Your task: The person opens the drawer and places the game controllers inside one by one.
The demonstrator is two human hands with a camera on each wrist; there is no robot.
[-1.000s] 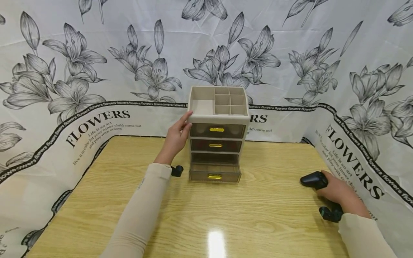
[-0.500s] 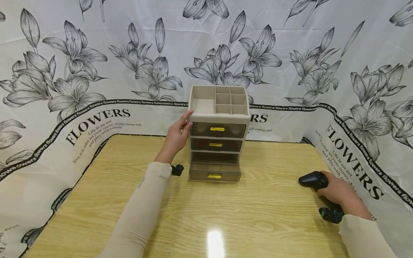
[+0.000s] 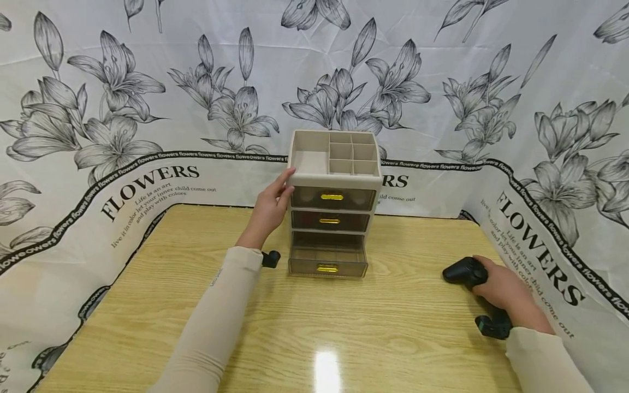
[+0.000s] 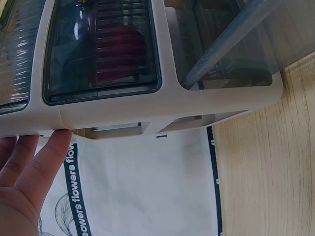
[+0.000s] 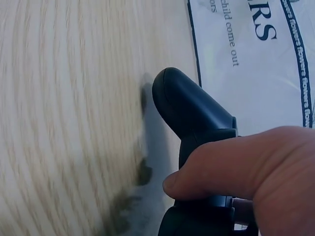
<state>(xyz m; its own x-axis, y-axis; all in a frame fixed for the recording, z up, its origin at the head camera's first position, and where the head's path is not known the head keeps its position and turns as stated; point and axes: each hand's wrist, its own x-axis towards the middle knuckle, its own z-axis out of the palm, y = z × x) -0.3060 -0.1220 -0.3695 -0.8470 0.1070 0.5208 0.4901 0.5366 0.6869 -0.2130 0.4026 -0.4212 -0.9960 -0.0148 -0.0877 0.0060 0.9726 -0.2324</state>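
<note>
A cream desktop drawer organizer [image 3: 336,180] stands at the back middle of the table. Its bottom drawer [image 3: 327,266] is pulled out, while the upper two drawers are closed. Fingers of my left hand [image 3: 269,210] rest against the organizer's upper left side; in the left wrist view these fingers [image 4: 47,162] look fairly straight. Off to the right, my right hand [image 3: 506,286] grips a black game controller [image 3: 464,272] just above the table. Seen from the right wrist, the thumb lies across the controller [image 5: 192,105] and most other fingers are hidden.
The wooden table [image 3: 393,322] has floral cloth [image 3: 236,98] behind it and on both sides. Open compartments [image 3: 351,153] form the organizer's top. Something red [image 4: 120,54] shows dimly through the middle drawer's front.
My right hand has moved a little to the left with the game controller, mostly in the last half second. The left hand and the organizer stay in place.
</note>
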